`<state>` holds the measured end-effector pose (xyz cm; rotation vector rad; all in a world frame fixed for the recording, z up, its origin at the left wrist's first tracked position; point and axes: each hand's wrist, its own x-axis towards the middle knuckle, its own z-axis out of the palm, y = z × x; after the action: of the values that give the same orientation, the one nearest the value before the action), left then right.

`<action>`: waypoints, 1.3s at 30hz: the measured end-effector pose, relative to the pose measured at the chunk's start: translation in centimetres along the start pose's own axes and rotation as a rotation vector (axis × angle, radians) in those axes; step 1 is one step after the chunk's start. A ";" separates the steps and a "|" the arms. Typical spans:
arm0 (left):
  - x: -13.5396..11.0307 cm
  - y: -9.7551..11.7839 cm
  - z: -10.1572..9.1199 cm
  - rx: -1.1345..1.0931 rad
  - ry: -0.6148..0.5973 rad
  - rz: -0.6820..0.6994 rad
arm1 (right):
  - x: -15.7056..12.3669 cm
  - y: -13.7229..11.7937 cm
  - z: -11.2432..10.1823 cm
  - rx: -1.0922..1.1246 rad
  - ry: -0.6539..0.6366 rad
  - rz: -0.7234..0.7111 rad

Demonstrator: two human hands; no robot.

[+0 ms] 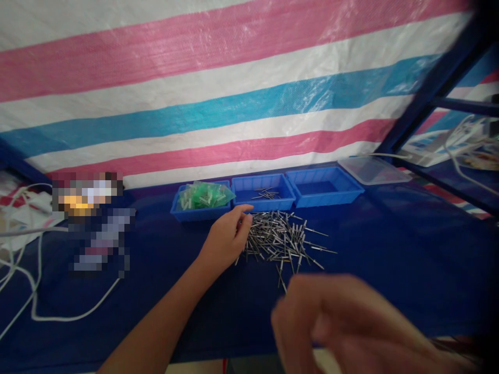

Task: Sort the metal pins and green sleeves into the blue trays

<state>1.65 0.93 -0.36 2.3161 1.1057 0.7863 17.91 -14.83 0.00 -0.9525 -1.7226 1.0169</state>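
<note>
A loose pile of silver blind rivets (276, 236) lies on the dark blue tabletop. My left hand (224, 236) rests at the pile's left edge, thumb and forefinger apart with rivets beside them; its other fingers are mostly hidden. Close to the camera, my right hand (331, 317) is curled and blurred, in front of the pile. Whatever its fingers hold, if anything, is hidden. Behind the pile, a blue tray (262, 205) has several rivets inside.
Left of that tray, another blue tray (200, 214) holds green and clear plastic bags (206, 195). A third blue tray (331, 199) stands to the right, near a clear plastic lid (376, 171). White cables (37, 291) cross the table's left side. Striped sheeting (218, 114) hangs behind.
</note>
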 end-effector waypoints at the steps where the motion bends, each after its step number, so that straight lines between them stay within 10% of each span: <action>1: 0.1 -0.2 -0.1 0.003 0.023 -0.014 | 2.4 -0.2 -1.3 -0.110 -0.045 -0.001; 7: 0.5 -1.1 -0.5 0.053 0.092 -0.071 | 12.1 1.9 -5.6 -0.672 -0.337 -0.064; 26: 0.3 -1.2 0.0 0.135 0.055 0.014 | 10.1 4.9 -0.5 -1.163 -0.240 -0.234; 31: 0.4 -1.0 -0.1 0.105 0.068 0.029 | 10.1 4.9 -0.7 -0.994 -0.147 -0.254; 39: 0.1 0.3 -0.2 -0.108 0.069 0.032 | 10.7 4.6 -2.7 -0.142 0.215 -0.005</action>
<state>1.74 0.86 0.06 2.2370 1.0304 0.9209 17.91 -2.87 -0.23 -1.1052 -1.6312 0.7665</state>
